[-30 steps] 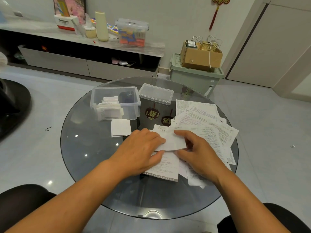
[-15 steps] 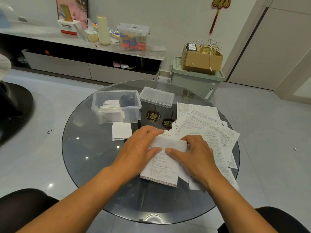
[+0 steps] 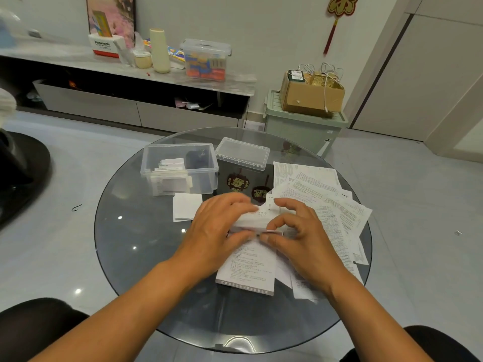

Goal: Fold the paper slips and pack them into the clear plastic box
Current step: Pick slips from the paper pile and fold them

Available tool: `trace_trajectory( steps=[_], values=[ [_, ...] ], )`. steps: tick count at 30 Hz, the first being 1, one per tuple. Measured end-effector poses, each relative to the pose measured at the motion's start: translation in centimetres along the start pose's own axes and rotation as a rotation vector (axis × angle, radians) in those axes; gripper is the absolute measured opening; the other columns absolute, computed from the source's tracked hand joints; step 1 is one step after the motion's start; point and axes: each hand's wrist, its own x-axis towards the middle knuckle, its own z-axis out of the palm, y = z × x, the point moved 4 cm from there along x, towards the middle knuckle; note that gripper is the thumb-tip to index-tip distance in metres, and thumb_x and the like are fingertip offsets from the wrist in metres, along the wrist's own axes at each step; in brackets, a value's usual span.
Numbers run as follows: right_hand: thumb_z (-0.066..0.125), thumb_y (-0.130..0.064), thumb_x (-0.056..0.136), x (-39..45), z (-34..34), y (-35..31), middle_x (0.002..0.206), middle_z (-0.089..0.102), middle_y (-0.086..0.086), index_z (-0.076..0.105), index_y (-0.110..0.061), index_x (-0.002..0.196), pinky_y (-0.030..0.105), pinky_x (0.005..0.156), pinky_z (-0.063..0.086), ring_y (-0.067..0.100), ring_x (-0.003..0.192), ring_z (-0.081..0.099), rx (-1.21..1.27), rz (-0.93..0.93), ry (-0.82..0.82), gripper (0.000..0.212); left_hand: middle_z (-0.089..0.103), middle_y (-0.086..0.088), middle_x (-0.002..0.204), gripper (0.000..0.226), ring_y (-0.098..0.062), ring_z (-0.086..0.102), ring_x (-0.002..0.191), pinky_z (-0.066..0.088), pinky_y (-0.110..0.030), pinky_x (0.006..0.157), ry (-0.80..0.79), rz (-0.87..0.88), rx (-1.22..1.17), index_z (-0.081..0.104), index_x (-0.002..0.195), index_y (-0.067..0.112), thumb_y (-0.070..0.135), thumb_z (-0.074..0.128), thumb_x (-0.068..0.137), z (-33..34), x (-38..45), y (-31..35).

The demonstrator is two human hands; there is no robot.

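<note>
On the round glass table (image 3: 136,257) my left hand (image 3: 217,228) and my right hand (image 3: 298,236) pinch a folded paper slip (image 3: 254,222) between fingers and thumbs, lifted a little above a printed slip (image 3: 248,267) lying flat. A spread pile of printed slips (image 3: 321,197) lies to the right. The clear plastic box (image 3: 180,168) stands open at the back left with several folded slips inside. Its lid (image 3: 241,153) lies beside it on the right. One folded slip (image 3: 187,206) rests in front of the box.
A green storage bin (image 3: 300,126) with a cardboard box (image 3: 311,96) on top stands behind the table. A low cabinet (image 3: 125,82) along the wall carries bottles and another plastic container. My knees show at the bottom corners.
My hands have turned the slip's top part over once more into a narrower bundle and lifted it slightly; fingers now curl round it instead of pressing it flat.
</note>
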Motion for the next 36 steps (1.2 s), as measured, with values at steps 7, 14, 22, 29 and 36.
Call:
trace_trajectory(
  steps=[7,14,22,29,36],
  values=[
    [0.085,-0.035,0.082,-0.2,0.5,0.1,0.136,0.051,-0.028,0.076,-0.041,0.08,0.039,0.109,0.043,0.0,0.132,0.039,-0.094,-0.063,-0.117,0.011,0.039,0.008,0.147,0.077,-0.018,0.042,0.135,0.039,-0.039,0.11,-0.032,-0.008,0.065,0.045,0.137,0.034,0.048,0.086,0.073,-0.6,-0.2,0.2],
    [0.083,-0.04,0.083,-0.6,0.1,0.5,0.136,0.049,-0.034,0.079,-0.041,0.091,0.038,0.117,0.034,-0.008,0.132,0.035,-0.185,-0.083,-0.268,0.009,0.041,0.028,0.143,0.098,-0.004,0.037,0.131,0.034,-0.033,0.111,-0.45,-0.259,0.058,0.032,0.143,0.05,0.086,0.068,0.059,-0.1,-1.4,-1.7],
    [0.061,-0.051,0.094,-1.2,0.2,-0.2,0.145,0.04,-0.034,0.071,-0.045,0.111,0.038,0.12,0.029,-0.002,0.138,0.03,-0.258,-0.047,-0.34,0.021,0.035,0.025,0.152,0.104,-0.004,0.032,0.137,0.031,-0.032,0.115,-0.616,-0.249,0.09,0.032,0.15,0.044,0.085,0.07,0.062,-1.2,-1.1,-2.0],
    [0.075,-0.054,0.083,-1.5,0.9,-0.5,0.151,0.032,-0.031,0.058,-0.053,0.119,0.028,0.115,0.021,-0.003,0.138,0.023,-0.265,-0.024,-0.408,0.04,0.042,0.021,0.15,0.079,-0.004,0.037,0.136,0.038,-0.034,0.113,-0.615,-0.213,0.131,0.043,0.146,0.041,0.073,0.066,0.079,-1.7,-1.1,-1.7],
    [0.071,-0.058,0.084,-1.3,0.6,-0.5,0.15,0.038,-0.027,0.061,-0.046,0.124,0.029,0.114,0.029,0.0,0.137,0.03,-0.3,-0.027,-0.342,0.043,0.045,0.02,0.142,0.088,-0.008,0.044,0.126,0.046,-0.038,0.107,-0.479,-0.403,-0.104,0.037,0.146,0.048,0.046,0.087,0.073,-1.4,-1.2,-1.6]
  ],
)
